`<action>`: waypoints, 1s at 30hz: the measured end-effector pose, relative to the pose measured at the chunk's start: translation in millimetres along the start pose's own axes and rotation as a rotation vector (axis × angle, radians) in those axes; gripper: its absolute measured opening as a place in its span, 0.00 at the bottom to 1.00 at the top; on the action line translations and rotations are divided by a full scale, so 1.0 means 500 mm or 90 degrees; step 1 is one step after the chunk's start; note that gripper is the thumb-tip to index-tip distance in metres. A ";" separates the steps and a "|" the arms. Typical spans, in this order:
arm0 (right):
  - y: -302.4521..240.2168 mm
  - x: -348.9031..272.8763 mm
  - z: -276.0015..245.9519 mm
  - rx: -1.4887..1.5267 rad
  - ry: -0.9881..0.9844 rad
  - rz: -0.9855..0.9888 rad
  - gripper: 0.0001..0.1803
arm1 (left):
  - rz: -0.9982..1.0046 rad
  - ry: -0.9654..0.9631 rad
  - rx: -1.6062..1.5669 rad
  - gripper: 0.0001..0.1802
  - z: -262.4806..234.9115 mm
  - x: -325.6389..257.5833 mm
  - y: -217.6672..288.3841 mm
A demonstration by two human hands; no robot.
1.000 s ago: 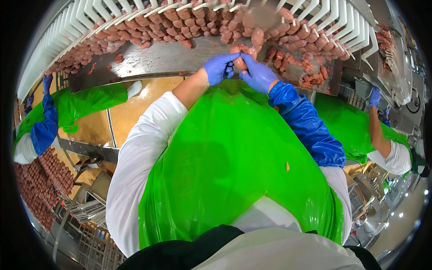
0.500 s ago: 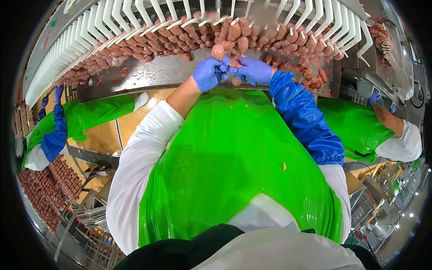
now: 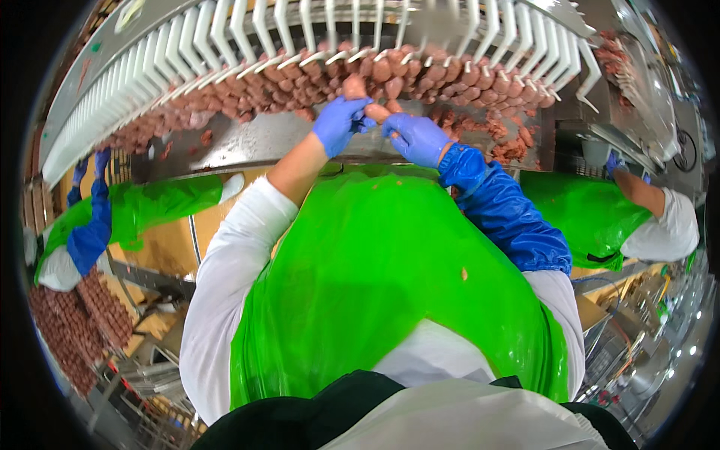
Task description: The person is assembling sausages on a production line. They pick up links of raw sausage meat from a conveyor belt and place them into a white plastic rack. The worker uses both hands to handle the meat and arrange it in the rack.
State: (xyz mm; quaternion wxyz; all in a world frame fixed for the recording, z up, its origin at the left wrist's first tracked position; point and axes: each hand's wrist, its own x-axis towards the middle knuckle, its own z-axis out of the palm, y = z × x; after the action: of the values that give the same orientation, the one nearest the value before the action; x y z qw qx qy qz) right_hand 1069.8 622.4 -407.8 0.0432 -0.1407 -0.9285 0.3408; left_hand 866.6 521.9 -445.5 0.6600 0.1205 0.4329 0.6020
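Note:
Raw linked sausages hang in loops from a row of white hooks above a metal table. Both of my hands wear purple-blue gloves and are close together in front of the links. My left hand is closed round a sausage link that sticks up past its fingers. In my right hand, fingers and thumb are closed on the end of another sausage link, which spans the gap to the left hand. A blue sleeve cover is on my right forearm.
Loose ground meat and scraps lie on the metal table to the right. People in green aprons stand at the left and right. Racked sausages are at the lower left. A grey container sits at far right.
My hands have drawn slightly apart, with a sausage link now visible between them. My right hand has shifted down a little. The whole view has also tilted slightly.

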 end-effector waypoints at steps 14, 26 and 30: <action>-0.024 0.014 0.016 0.051 0.119 0.246 0.17 | -0.023 0.049 -0.036 0.10 0.011 0.018 -0.059; -0.028 -0.020 0.100 -0.055 0.115 0.310 0.24 | 0.030 0.082 0.535 0.28 -0.022 0.093 -0.096; -0.033 -0.012 0.105 -0.131 -0.005 0.286 0.35 | -0.175 0.053 0.335 0.21 -0.057 0.099 -0.124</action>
State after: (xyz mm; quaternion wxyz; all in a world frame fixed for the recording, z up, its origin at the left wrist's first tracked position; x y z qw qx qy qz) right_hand 1062.6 576.1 -437.3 -0.0517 -0.3462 -0.9039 0.2458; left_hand 884.0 540.9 -526.0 0.6630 0.2032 0.6130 0.3785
